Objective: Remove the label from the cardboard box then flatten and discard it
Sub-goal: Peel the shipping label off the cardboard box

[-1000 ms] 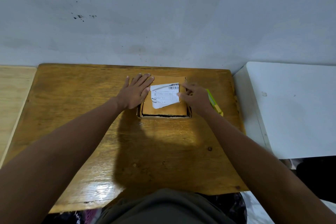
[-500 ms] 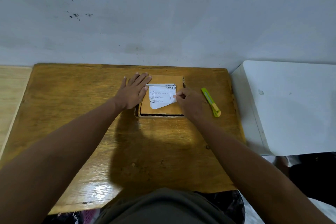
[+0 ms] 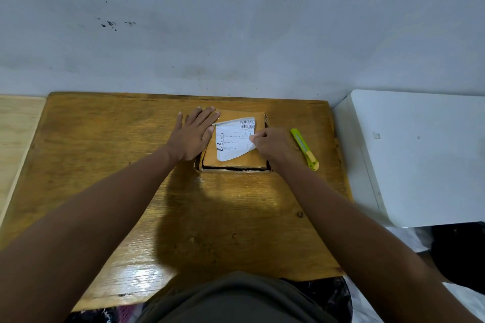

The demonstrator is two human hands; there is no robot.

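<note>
A small brown cardboard box [image 3: 244,160] lies flat on the wooden table [image 3: 105,165], near the back wall. A white shipping label [image 3: 232,139] with barcodes sits on its top, its lower edge torn and its right side lifted. My left hand [image 3: 194,135] presses flat on the box's left side, fingers spread. My right hand [image 3: 273,145] pinches the label's right edge between thumb and fingers.
A yellow-green utility knife [image 3: 304,149] lies on the table just right of my right hand. A white cabinet top [image 3: 420,155] adjoins the table on the right, a pale wooden surface [image 3: 15,134] on the left. The grey wall [image 3: 236,34] stands directly behind.
My right hand slid from the label's top right corner down its right edge and has peeled that side up. The left hand stays pressed on the box.
</note>
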